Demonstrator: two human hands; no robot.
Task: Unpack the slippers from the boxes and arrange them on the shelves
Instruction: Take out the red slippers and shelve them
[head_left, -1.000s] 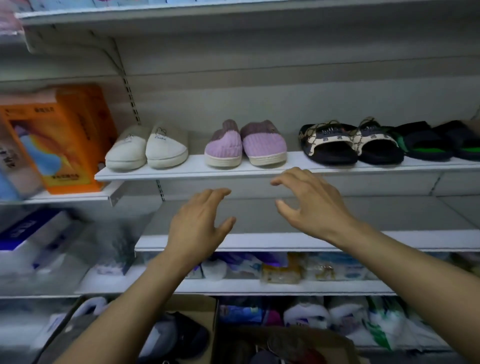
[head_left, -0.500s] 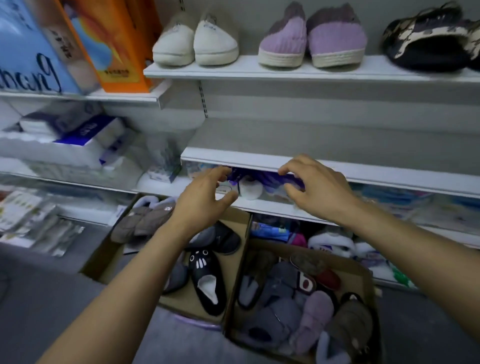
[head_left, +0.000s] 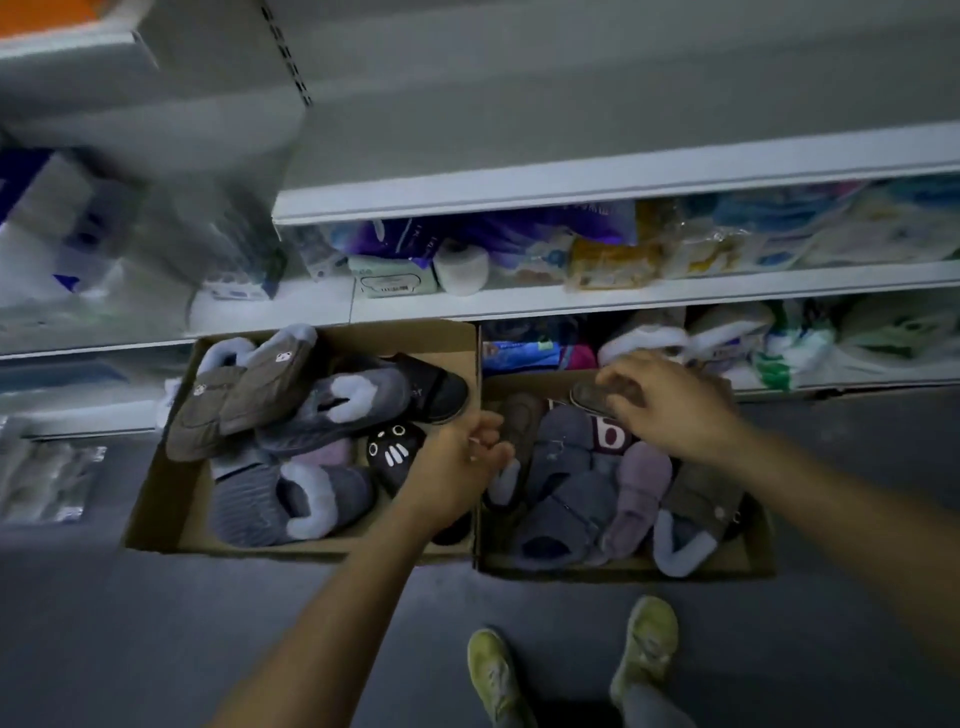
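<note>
Two open cardboard boxes stand side by side on the floor below the shelves. The left box (head_left: 156, 525) holds a brown pair (head_left: 234, 400), grey slippers with pale blue lining (head_left: 332, 410) and a black cat-face slipper (head_left: 395, 449). In the right box (head_left: 748, 564) lie blue-grey slippers (head_left: 566, 499), a mauve one (head_left: 636, 499) and a brown one (head_left: 701, 499). My left hand (head_left: 457, 467) hovers over the edge between the boxes, fingers loosely curled, holding nothing. At the back of the right box, my right hand (head_left: 670, 405) pinches a dark slipper (head_left: 589, 395).
A white shelf (head_left: 623, 182) juts out above the boxes. The shelf below it (head_left: 675, 293) carries packaged goods and a paper roll (head_left: 462, 265). More packs sit on the lowest level. My feet in yellow-green shoes (head_left: 644, 649) stand on the grey floor in front of the boxes.
The view dropped from the upper slipper shelf to the floor boxes. Both hands came down from shelf height; the right hand has reached the dark slipper in the right box.
</note>
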